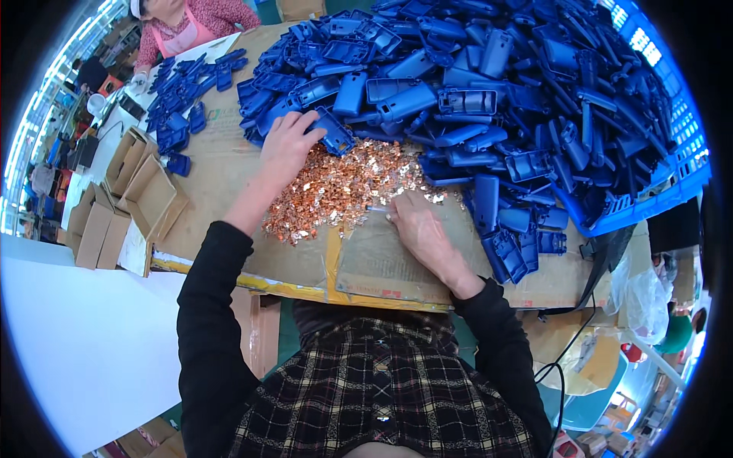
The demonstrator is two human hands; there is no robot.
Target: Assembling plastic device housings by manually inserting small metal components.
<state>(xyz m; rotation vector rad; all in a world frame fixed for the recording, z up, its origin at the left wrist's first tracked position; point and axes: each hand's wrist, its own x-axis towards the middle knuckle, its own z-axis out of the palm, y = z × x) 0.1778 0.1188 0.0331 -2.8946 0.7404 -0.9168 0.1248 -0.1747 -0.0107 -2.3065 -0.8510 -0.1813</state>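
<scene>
My left hand (287, 146) is at the near edge of a big heap of blue plastic shells (401, 99). Its thumb and fingers close on one blue plastic shell (334, 135), hollow side up. Below that shell spreads a pile of small copper-coloured metal pieces (328, 191). At the pile's right edge, my right hand (421, 227) rests low over the cardboard and pinches a slim metallic tool (377, 208). The tool's tip points left into the copper pieces, and its exact kind is too small to make out.
Cardboard (397, 263) covers the table. A blue plastic crate (649, 202) lies tipped at the right, with shells spilling from it. More blue parts (174, 114) lie at the far left, near a person in a pink apron (187, 34). Open cardboard boxes (153, 195) stand at the left edge.
</scene>
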